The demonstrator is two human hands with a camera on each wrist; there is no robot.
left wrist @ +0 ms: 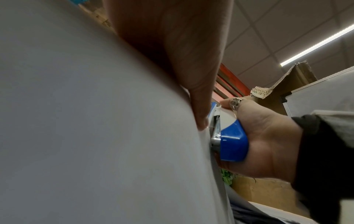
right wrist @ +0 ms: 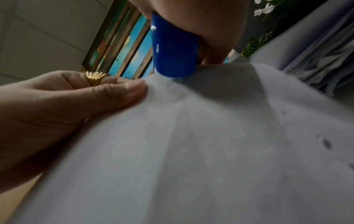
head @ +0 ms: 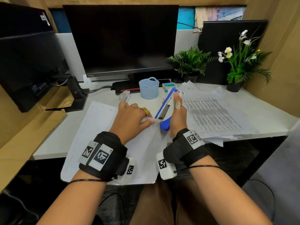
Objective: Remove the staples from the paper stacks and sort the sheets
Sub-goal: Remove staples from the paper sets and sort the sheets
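The right hand (head: 176,116) grips the stapler (head: 165,108), the left hand (head: 131,117) pinches the paper (head: 142,143), near a basket (head: 149,88) and printed sheets (head: 214,116).

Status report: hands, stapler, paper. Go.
Right hand grips blue stapler, its nose at the paper corner. Left hand pinches paper stack. Nothing in the way.

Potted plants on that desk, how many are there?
2. A leafy green fern stands at the back of the desk, just right of the monitor. A plant with white flowers stands in the far right corner. None seems hidden.
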